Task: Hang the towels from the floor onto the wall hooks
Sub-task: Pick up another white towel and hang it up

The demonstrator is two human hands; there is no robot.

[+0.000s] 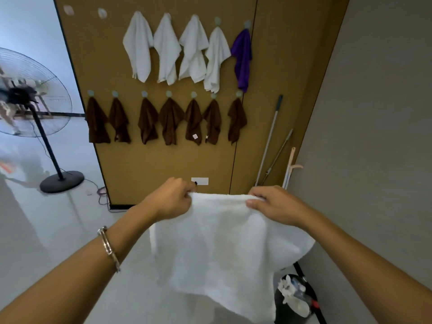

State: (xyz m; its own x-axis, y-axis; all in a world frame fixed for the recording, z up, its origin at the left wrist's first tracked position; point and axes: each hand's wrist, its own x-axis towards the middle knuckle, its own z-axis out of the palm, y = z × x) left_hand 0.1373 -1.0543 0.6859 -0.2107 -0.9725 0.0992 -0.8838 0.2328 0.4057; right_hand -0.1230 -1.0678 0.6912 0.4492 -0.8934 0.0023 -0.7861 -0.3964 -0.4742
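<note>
The left hand point(171, 198) and right hand point(273, 206) each keep a closed grip on the top edge of one white towel point(217, 249), spread in the air before a brown wall point(187, 160). Hooks point(217, 20) there carry four hung white towels point(138, 45), one purple towel point(243, 57) and, below, seven brown towels point(170, 118); one bears a tag point(195, 136), too small to read

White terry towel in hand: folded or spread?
Spread: left hand and right hand pinch the top edge of the white terry towel, which hangs open.
</note>
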